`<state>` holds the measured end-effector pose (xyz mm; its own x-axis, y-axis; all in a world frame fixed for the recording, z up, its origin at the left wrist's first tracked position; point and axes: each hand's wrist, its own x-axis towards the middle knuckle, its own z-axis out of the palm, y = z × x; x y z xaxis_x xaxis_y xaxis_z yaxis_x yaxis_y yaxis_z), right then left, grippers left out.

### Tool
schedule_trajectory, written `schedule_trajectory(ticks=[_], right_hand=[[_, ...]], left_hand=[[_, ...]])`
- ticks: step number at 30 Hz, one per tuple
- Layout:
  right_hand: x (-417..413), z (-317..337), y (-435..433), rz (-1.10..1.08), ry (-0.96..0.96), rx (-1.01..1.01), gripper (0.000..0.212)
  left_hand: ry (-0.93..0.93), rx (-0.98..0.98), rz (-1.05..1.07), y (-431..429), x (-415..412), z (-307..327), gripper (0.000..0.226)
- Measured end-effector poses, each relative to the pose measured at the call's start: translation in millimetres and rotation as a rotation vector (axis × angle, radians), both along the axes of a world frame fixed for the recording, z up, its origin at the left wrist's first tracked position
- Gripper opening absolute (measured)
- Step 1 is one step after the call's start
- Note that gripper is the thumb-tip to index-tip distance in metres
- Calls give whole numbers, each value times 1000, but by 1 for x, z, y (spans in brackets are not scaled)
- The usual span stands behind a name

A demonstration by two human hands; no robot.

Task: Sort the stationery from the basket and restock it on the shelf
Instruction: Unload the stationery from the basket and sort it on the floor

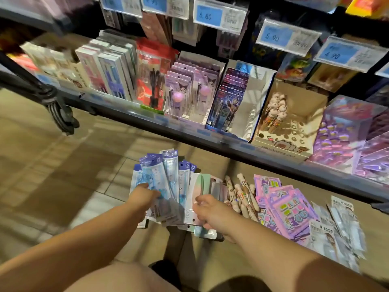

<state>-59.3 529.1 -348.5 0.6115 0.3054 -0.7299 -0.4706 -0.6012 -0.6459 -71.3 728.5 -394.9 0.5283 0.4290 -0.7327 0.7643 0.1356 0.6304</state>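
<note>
At lower centre, the left grip clasps fanned blue ruler packs; the right grip pinches a pastel pack.

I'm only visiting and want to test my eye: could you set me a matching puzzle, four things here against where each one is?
Things
1. blue ruler packs
2. pastel pack
3. pink sticker cards
4. red pen pack

Places
A. upright on the shelf
B. flat on the floor, right of the loose pens
C. fanned out in the left hand
D. held by the right hand

Pairs: 1-C, 2-D, 3-B, 4-A.
</note>
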Motion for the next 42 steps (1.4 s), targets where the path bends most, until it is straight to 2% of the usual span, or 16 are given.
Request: schedule_trajectory(ticks=[1, 4, 6, 11, 15, 17, 21, 24, 26, 28, 29, 30, 33, 37, 42], right_hand=[[-2, 3, -9, -28, -6, -2, 30], [-10, 10, -42, -172, -12, 3, 17], [-18, 14, -70, -304, -26, 25, 14], [-43, 39, -151, -666, -152, 63, 6], [-69, 63, -217, -816, -286, 43, 11], [-88, 73, -249, -847, -343, 14, 13], [-140, 96, -305, -641, -414, -146, 16], [-176, 101, -358, -530, -348, -249, 14], [-195, 107, -399, -598, -244, -217, 13], [-205, 113, -437, -650, -190, -307, 15], [-212, 115, -455, -661, -174, -363, 15], [-218, 116, -471, -655, -155, -415, 16], [-234, 107, -520, -692, -163, -537, 18], [-234, 93, -564, -784, -168, -621, 14], [-200, 75, -591, -776, -114, -653, 29]], left_hand=[[0, 15, -45, -2, 2, -1, 24], [-15, 75, -190, -19, 6, 8, 52], [-71, 118, -383, -46, 10, 22, 45], [-217, 276, -1036, -134, 20, 80, 29], [-314, 452, -1445, -222, 26, 127, 32], [-400, 476, -1547, -272, 22, 145, 32], [-583, 372, -1558, -358, -1, 162, 29], [-625, 23, -1458, -410, -30, 148, 16], [-618, -133, -1343, -439, -53, 132, 35], [-601, -239, -1288, -461, -74, 120, 67], [-595, -282, -1285, -472, -83, 116, 76], [-597, -318, -1290, -480, -88, 114, 75], [-686, -341, -1313, -501, -92, 115, 56], [-750, -332, -1314, -527, -79, 117, 57], [-770, -341, -1287, -543, -80, 112, 52]])
